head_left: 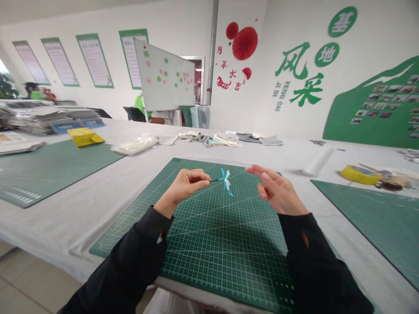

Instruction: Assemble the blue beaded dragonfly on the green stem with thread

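My left hand (191, 183) pinches the thin green stem of a small craft flower (226, 179) between thumb and fingertips. The flower has narrow turquoise petals and a paler, glittery part, and points to the right. To its right is my right hand (275, 186), apart from it, with the index and middle fingers stretched out and the other fingers curled. I see nothing in that hand. Both hands are above a green cutting mat (216, 244) with a white grid.
More cutting mats lie left (65, 165) and right (376, 218). Behind are a yellow box (85, 136), a plastic-wrapped pack (135, 144) and fabric scraps (222, 138). A yellow tape roll (360, 174) is at right, stacked papers (39, 115) at far left. People sit in the background.
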{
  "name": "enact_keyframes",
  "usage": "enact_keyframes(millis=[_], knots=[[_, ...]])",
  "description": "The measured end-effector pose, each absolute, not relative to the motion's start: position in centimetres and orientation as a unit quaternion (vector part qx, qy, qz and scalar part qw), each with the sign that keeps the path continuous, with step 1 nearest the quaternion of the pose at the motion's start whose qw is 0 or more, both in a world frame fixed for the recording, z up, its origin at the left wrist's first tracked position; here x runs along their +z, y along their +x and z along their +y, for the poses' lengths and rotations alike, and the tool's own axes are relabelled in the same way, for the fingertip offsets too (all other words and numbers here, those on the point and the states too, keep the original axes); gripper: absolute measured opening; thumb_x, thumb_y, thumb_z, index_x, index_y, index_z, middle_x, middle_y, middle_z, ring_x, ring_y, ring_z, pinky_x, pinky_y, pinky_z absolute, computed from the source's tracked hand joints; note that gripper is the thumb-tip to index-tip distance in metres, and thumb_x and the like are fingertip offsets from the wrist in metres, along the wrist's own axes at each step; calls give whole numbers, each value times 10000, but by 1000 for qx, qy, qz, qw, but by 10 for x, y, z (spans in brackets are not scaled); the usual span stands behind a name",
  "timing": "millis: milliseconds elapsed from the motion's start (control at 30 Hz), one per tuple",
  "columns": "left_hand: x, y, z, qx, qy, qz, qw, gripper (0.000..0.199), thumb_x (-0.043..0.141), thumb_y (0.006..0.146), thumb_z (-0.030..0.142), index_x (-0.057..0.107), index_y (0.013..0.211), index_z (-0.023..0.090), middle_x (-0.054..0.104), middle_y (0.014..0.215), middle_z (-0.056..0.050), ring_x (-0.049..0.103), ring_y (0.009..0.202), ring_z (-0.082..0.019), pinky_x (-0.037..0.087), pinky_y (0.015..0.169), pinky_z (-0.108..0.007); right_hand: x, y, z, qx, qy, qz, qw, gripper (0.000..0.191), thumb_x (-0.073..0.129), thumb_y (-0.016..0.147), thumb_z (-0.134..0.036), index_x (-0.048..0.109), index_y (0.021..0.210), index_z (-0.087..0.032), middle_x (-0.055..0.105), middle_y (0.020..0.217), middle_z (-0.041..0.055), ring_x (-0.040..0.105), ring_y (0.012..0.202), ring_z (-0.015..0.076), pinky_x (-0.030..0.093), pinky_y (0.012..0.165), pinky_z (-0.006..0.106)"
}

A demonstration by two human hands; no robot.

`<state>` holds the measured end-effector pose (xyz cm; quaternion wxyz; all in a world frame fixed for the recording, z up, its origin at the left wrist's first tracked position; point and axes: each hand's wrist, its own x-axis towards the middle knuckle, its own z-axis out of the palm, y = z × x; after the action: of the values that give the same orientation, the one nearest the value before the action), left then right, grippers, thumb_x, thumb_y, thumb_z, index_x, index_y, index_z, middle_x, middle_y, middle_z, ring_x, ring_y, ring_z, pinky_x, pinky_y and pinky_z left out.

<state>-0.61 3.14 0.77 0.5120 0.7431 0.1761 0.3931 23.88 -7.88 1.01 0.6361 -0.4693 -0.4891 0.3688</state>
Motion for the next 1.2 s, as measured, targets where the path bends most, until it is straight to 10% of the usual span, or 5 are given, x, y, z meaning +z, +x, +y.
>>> enact_keyframes(millis=[133,300,733,1200], knots=[[8,-5,30,377,762,168,499,125,677,727,248,692,736,124,553,710,-12,462,619,-83,345,567,-223,7,209,-78,466,-444,-571,509,482,621,786,-428,527,1219,-238,633,1182,122,499,405,31,308,349,199],[8,-4,30,372,765,169,497,127,674,731,245,690,741,120,547,713,-10,457,616,-82,341,565,-225,0,200,-73,487,-478,-579,446,376,661,751,-425,617,986,-135,664,645,25,574,504,98,393,465,222],[7,-5,32,400,778,184,449,123,638,755,226,680,751,110,550,722,-14,479,641,-86,359,581,-228,-7,244,-71,342,-511,-549,565,257,726,681,-427,719,667,-170,505,525,-15,424,535,88,302,519,260],[5,-2,30,385,834,207,338,114,551,769,132,656,732,113,539,692,-6,440,566,-65,314,513,-211,14,237,-88,320,-436,-505,673,196,710,730,-361,742,782,-175,325,401,-73,281,390,47,207,412,242]])
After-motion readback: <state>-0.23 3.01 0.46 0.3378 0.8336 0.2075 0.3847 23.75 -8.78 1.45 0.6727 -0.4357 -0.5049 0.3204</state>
